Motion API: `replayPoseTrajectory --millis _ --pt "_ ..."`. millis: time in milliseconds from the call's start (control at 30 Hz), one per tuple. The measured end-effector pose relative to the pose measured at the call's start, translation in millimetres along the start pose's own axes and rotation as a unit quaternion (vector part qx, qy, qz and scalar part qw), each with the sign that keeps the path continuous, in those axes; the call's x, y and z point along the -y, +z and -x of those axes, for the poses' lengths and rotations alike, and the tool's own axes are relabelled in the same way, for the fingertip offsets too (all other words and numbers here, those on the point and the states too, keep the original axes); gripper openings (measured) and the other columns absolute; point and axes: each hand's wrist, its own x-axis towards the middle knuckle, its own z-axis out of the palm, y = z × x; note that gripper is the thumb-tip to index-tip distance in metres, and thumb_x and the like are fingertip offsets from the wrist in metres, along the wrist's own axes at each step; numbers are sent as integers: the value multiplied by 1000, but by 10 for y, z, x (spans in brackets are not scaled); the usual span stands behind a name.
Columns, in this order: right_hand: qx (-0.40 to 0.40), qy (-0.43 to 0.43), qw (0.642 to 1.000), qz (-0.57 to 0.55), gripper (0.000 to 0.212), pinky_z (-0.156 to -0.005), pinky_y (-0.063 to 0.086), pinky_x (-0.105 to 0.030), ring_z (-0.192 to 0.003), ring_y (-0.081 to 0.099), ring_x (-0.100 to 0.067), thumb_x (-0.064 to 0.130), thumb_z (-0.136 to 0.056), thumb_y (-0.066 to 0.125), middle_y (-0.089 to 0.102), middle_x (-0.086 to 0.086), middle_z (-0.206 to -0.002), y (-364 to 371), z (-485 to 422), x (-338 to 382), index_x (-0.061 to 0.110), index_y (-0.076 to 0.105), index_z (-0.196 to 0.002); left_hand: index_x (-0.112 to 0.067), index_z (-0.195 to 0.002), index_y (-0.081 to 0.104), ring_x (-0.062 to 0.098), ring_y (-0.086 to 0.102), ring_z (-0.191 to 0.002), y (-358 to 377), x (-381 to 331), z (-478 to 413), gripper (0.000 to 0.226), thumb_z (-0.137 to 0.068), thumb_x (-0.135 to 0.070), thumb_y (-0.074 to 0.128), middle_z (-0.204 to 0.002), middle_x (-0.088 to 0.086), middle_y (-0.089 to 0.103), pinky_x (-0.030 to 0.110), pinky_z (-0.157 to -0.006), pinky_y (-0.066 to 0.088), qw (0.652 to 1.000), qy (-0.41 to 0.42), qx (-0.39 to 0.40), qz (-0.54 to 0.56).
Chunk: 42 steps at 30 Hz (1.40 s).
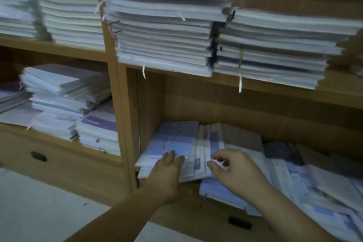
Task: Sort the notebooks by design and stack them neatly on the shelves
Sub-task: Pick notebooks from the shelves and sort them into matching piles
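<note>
Though upper stacks (163,25) sit tidy, bottom-shelf notebooks (176,139) sprawl unsorted; left hand (169,171) fingers flat on them, right hand (235,173) fingers curled, grip unclear.

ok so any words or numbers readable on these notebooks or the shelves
no text is readable, the frame is motion-blurred
white marks on the purple band of the white notebook, lower left wooden shelf: too blurred
faint print on the pale blue notebook beneath the left hand: too blurred

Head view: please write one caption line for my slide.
Left hand rests on fanned notebooks on the lower shelf; right hand at their edges.
</note>
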Motion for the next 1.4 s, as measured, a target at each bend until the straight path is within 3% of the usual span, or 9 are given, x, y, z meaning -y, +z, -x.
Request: replayPoseTrajectory --millis 100,233,433,767,967,1100,1233,1333,1400 --pt "-8 -13 1000 19 33 -101 47 -29 -120 52 -5 49 -99 56 57 19 -129 247 -32 -208 36 63 -129 -29 -162 2 32 0 -157 149 121 -169 107 -84 -68 65 -170 8 -3 48 -126 10 999 15 3 -36" --pt "16 -52 995 87 39 -111 37 -24 -131 44 -6 48 -100 54 56 17 -137 343 -119 -396 33 61 -136 -25 -159 16 34 34 -141 116 145 -324 90 -90 -65 58 -158 10 30 46 -110 41 992 56 -20 -107" --pt "1 -39 998 51 37 -107 41 -23 -128 41 1 50 -98 58 57 22 -131 409 -206 -547 37 62 -132 -28 -156 28 31 50 -132 -12 269 -348 90 -82 -77 38 -150 8 45 44 -102 47 992 93 0 -89" --pt "-11 -33 999 -10 31 -97 36 -14 -112 43 8 44 -95 64 57 25 -116 416 -195 -595 34 68 -125 -30 -149 50 6 46 -139 -137 447 -268 63 -94 -58 60 -150 -15 51 24 -114 37 990 81 -49 106" --pt "-29 -23 999 -31 39 -99 42 -20 -119 52 -1 46 -94 65 57 24 -116 416 -180 -595 34 65 -131 -16 -132 54 31 65 -73 88 318 -323 32 -103 -27 47 -95 10 72 37 -59 45 977 131 -162 -41" --pt "-20 -5 995 -94 59 -95 46 -24 -114 57 -1 63 -93 49 64 20 -120 383 -194 -557 39 47 -146 -3 -125 59 25 59 -46 123 194 -333 51 -76 1 70 -75 9 68 27 -41 34 959 115 -254 -59" --pt "-95 29 976 -195 46 -64 49 -27 -70 60 -5 64 -93 45 61 12 -72 312 -268 -502 34 65 -122 -8 -122 62 20 70 -61 239 -222 -124 78 -49 -8 91 -88 5 75 29 -49 48 947 179 -263 -46" --pt "-82 73 979 -172 34 -68 47 -27 -79 61 -7 56 -94 58 62 7 -85 319 -342 -513 35 62 -120 -11 -136 55 20 72 -106 317 -461 21 78 -66 -21 87 -126 9 71 26 -83 56 952 215 -213 -36" --pt "-69 90 986 -125 48 -77 43 -26 -94 60 -11 52 -92 64 63 2 -105 361 -365 -538 26 62 -133 -18 -147 45 19 53 -136 238 -495 52 58 -95 -35 64 -150 5 55 28 -111 42 963 211 -159 56"
